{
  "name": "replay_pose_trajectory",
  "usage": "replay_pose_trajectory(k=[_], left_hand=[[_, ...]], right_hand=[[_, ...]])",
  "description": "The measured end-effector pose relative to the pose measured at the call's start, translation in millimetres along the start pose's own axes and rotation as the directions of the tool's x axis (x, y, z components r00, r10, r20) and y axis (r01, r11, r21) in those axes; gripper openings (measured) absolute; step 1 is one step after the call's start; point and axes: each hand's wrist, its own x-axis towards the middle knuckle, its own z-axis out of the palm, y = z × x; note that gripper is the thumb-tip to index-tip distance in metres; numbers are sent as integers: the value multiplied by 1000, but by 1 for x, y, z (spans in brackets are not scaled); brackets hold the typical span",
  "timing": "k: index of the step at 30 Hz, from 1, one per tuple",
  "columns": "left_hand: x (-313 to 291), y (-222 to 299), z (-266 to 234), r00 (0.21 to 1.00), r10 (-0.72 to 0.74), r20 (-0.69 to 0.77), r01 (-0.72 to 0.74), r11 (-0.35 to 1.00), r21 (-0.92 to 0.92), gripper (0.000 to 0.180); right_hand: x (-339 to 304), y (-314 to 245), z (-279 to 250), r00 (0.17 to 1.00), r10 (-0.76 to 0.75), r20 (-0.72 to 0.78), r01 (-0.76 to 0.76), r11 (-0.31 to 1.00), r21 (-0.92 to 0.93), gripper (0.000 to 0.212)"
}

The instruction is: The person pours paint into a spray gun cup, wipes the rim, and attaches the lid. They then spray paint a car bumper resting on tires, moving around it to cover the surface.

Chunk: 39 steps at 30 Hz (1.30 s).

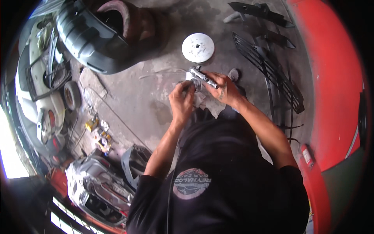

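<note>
In front of my body, a silver metal tool that looks like a spray gun [203,78] slants from upper left to lower right. My right hand [225,89] is closed around it from the right side. Just to the left, my left hand [182,99] has its fingertips pinched together by the lower part of the gun. What those fingers grip is too small and dark to make out. Beyond both hands stands a white round lid or bucket top [198,47] with dark specks and a dark middle.
A dark bumper [91,43] lies at far left beside stacked tyres [120,17]. Black grilles and trim strips [269,70] rest on a stand at right, next to a red car panel [331,78]. A thin hose [117,115] crosses the concrete floor. A headlight [103,191] sits near left.
</note>
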Motion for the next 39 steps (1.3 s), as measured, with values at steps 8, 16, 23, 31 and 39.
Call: replay_pose_trajectory(k=[8, 16, 23, 31, 39], left_hand=[[21, 42, 49, 954, 283, 103, -298, 842, 450, 41], [66, -9, 86, 945, 248, 215, -322, 827, 461, 52], [111, -99, 126, 889, 318, 330, -432, 821, 373, 51], [132, -165, 154, 861, 354, 364, -469, 829, 304, 42], [145, -273, 137, 997, 16, 78, -37, 957, 286, 35]], right_hand=[[-4, 57, -22, 990, 31, 140, -29, 999, -16, 52], [10, 121, -17, 982, 76, 172, -83, 996, 34, 51], [9, 211, 3, 974, 156, 163, -151, 988, -46, 63], [15, 261, 25, 961, 228, 155, -222, 973, -56, 53], [33, 309, 57, 972, 198, 125, -197, 980, -20, 24]])
